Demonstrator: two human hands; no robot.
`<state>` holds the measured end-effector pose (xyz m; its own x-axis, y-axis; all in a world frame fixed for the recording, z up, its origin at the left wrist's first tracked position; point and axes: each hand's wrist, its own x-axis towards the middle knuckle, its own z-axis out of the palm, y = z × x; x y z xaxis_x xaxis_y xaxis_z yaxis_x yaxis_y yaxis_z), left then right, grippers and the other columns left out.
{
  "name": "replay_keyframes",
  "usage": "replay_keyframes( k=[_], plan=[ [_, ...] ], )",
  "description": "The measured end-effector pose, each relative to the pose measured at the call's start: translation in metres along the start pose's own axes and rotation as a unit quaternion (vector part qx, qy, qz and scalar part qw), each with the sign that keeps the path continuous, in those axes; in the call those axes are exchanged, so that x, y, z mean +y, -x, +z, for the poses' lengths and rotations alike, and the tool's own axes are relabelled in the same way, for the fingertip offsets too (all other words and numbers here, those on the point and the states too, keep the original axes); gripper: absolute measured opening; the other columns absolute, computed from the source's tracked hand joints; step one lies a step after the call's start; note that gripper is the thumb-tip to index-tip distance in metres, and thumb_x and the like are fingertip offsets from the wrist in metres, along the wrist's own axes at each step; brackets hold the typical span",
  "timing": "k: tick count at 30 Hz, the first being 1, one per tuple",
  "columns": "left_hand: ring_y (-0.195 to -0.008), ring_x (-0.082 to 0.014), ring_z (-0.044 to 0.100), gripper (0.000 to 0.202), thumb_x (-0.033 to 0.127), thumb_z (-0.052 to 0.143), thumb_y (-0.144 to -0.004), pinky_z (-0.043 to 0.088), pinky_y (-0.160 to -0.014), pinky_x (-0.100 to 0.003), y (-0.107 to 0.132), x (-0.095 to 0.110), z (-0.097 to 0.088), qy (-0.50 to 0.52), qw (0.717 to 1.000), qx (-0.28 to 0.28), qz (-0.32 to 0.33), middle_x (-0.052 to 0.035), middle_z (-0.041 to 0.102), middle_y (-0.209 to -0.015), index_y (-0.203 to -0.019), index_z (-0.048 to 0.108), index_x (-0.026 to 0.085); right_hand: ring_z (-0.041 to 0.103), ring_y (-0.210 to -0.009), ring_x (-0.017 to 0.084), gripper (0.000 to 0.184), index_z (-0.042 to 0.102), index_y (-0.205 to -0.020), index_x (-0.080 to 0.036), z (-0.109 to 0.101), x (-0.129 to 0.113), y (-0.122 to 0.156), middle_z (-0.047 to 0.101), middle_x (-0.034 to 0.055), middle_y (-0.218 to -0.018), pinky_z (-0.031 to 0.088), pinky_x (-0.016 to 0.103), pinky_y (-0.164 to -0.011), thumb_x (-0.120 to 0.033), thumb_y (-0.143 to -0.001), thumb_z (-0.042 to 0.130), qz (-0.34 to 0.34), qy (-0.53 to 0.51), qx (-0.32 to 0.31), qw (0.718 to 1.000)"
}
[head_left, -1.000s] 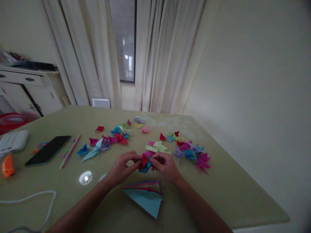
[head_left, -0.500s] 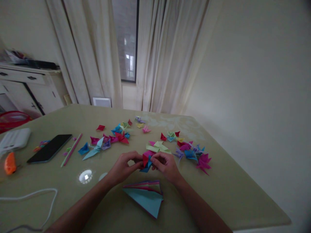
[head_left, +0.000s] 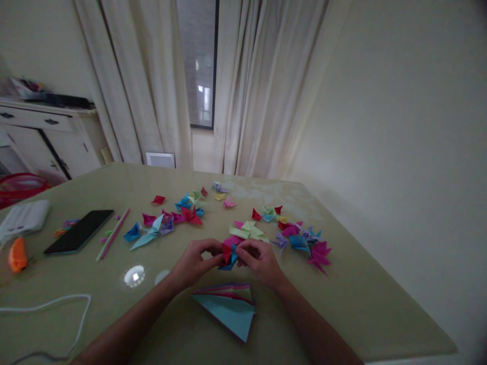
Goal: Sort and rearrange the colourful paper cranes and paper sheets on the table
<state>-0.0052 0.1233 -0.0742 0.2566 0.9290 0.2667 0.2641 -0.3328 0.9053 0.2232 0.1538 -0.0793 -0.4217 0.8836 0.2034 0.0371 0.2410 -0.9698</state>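
Between my two hands is a small folded paper piece (head_left: 229, 259), blue with a red part, held a little above the table. My left hand (head_left: 198, 261) pinches its left side with thumb and fingers. On the right side, my right hand (head_left: 259, 258) grips the blue part between thumb and forefinger. Fingertips cover some of the folds. Just beyond the hands lies a pale green folded paper (head_left: 249, 231) over a magenta one (head_left: 233, 241). Nearer to me, below the hands, rests a stack of folded paper sheets (head_left: 230, 314) with light blue on top.
Folded paper figures lie in a left group (head_left: 152, 232) and a right group (head_left: 300, 242). Further left are a black phone (head_left: 79, 232), two thin sticks (head_left: 113, 234), an orange object (head_left: 17, 255), a white case (head_left: 25, 218) and a white cable (head_left: 85, 309). The table edge (head_left: 380, 271) runs along the right.
Both hands keep the folded paper in almost the same place. The whole view has shifted very slightly; nothing else has visibly moved.
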Motion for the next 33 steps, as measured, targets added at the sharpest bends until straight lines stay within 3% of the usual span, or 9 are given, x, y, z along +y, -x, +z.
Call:
replay_keyframes(
  k=[10, 20, 26, 33],
  plan=[
    [-0.073, -0.0178, 0.073, 0.020, 0.034, 0.076, -0.088, 0.056, -0.068, -0.026, 0.0007, 0.0038, -0.0017, -0.003, 1.000, -0.012, -0.018, -0.0060, 0.081, -0.081, -0.096, 0.080, 0.016, 0.068, -0.061, 0.016, 0.034, 0.076, -0.087, -0.019, 0.0041, 0.0019, 0.0017, 0.071, 0.0017, -0.069, 0.054, 0.025, -0.059, -0.053, -0.090, 0.077, -0.026, 0.003, 0.028, 0.999],
    [-0.075, -0.0182, 0.075, 0.017, 0.032, 0.075, -0.089, 0.057, -0.071, -0.026, 0.0012, 0.0027, 0.0040, 0.008, 1.000, -0.009, -0.007, -0.0067, 0.082, -0.083, -0.093, 0.081, 0.016, 0.071, -0.068, 0.017, 0.030, 0.078, -0.096, -0.019, 0.0051, 0.0007, 0.0031, 0.076, 0.0040, -0.079, 0.058, 0.028, -0.067, -0.047, -0.089, 0.078, -0.025, -0.013, -0.002, 1.000],
    [-0.076, -0.0192, 0.075, 0.019, 0.033, 0.076, -0.087, 0.058, -0.073, -0.028, -0.0005, -0.0028, 0.0040, 0.027, 0.999, 0.045, 0.000, -0.0063, 0.082, -0.084, -0.094, 0.080, 0.016, 0.074, -0.079, 0.018, 0.031, 0.078, -0.105, -0.021, 0.0067, 0.0031, 0.0010, 0.079, 0.0053, -0.092, 0.060, 0.030, -0.075, -0.041, -0.084, 0.085, -0.007, -0.073, -0.015, 0.997],
    [-0.076, -0.0190, 0.072, 0.011, 0.031, 0.079, -0.083, 0.055, -0.073, -0.028, 0.0001, -0.0036, 0.0065, -0.046, 0.986, 0.144, 0.063, -0.0038, 0.080, -0.081, -0.087, 0.082, 0.021, 0.072, -0.074, 0.020, 0.035, 0.083, -0.107, -0.022, 0.0100, 0.0059, 0.0007, 0.080, 0.0052, -0.091, 0.061, 0.032, -0.070, -0.045, -0.081, 0.085, 0.002, -0.044, -0.013, 0.999]
  ],
)
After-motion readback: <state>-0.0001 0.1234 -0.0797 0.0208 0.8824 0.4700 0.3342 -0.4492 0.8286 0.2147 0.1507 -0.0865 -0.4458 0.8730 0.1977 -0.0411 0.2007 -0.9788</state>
